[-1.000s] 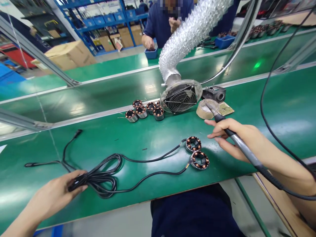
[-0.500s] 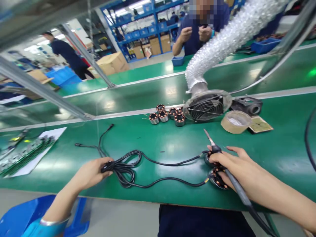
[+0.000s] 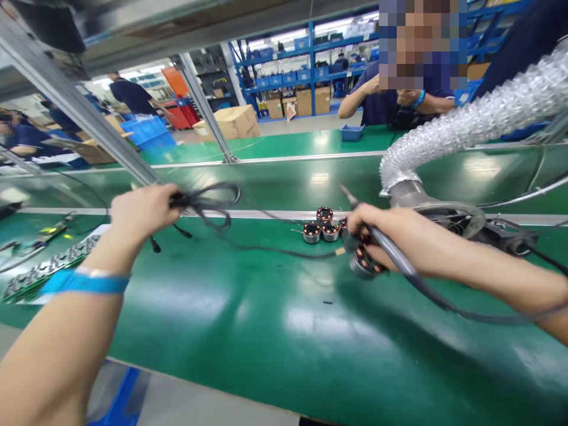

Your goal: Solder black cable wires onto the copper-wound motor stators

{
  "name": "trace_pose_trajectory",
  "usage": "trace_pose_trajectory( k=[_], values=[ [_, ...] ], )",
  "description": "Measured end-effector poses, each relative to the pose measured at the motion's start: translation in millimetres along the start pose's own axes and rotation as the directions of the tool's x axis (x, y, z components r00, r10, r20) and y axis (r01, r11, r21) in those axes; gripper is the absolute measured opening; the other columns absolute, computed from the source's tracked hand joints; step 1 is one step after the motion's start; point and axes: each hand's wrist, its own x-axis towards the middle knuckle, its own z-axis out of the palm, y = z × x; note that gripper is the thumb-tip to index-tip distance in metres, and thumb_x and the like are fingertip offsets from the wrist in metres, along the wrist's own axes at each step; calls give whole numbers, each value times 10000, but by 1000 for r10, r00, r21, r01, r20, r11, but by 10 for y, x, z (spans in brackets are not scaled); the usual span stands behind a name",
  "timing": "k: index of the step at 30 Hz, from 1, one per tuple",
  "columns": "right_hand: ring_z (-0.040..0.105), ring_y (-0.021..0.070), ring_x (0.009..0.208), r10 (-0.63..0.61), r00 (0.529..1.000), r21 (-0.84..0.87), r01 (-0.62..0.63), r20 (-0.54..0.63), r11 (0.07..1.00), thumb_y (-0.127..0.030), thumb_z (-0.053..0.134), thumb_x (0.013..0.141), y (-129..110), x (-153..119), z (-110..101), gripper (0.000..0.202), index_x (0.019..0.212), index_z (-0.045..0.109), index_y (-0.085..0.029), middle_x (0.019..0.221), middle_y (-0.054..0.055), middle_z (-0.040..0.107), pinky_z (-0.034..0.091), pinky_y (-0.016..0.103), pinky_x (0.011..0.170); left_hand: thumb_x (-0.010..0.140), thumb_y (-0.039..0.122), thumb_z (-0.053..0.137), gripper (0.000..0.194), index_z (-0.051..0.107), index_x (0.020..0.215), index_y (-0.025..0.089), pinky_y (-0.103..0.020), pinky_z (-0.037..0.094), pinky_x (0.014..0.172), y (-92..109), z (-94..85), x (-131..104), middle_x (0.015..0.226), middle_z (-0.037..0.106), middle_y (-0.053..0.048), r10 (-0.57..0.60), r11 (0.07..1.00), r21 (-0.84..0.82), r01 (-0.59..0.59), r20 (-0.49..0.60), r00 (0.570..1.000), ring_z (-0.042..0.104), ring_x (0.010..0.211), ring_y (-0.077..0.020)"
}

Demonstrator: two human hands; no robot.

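My left hand (image 3: 144,212) is closed around a looped bundle of black cable (image 3: 213,204), lifted above the bench, with two connector ends hanging below it. My right hand (image 3: 390,236) grips a soldering iron (image 3: 348,196), its tip pointing up and to the left. The same hand also holds two copper-wound motor stators (image 3: 364,264), partly hidden by the fingers. Cable leads run from the bundle across to these stators. Just behind them, several other stators (image 3: 312,232) stand on the bench.
A fume extractor fan with a silver duct (image 3: 444,145) stands at the right, partly behind my forearm. Green circuit boards (image 3: 48,269) lie at the left on white paper. Metal posts (image 3: 204,106) rise behind the bench (image 3: 266,349). A co-worker (image 3: 373,94) sits opposite.
Both hands have risen from the bench and moved forward, carrying the cable bundle, the soldering iron and the two stators. The camera view has shifted too.
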Motion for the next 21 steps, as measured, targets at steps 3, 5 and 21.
trace_pose_trajectory(
  k=[3, 5, 21],
  values=[
    [418, -31, 651, 68, 988, -199, -95, -138, 975, -115, 608, 715, -19, 831, -356, 496, 1211, 575, -132, 851, -11, 618, 249, 75, 631, 1051, 505, 148, 701, 525, 1356, -2, -547, 491, 987, 341, -173, 713, 1271, 552, -238, 25, 994, -90, -56, -312, 950, 542, 1275, -423],
    [360, -26, 705, 149, 969, -286, -202, -197, 937, -126, 643, 703, 67, 1325, -486, 580, 1279, 572, -143, 974, 17, 620, 240, 92, 688, 1065, 501, 152, 685, 454, 1415, -4, -501, 439, 1086, 572, -169, 1145, 1368, 486, -225, -53, 977, -208, -45, -443, 895, 474, 1356, -388],
    [569, 55, 1134, 550, 818, -365, -571, -169, 735, -218, 610, 870, 1530, 2518, 129, 551, 1400, 511, -101, 1232, 94, 570, 532, 296, 1105, 1001, 446, 249, 532, 649, 1222, 174, -315, 454, 912, 1015, 1324, 696, 1128, 674, -94, 264, 885, -437, -163, 181, 947, 623, 1060, -238]
  ],
)
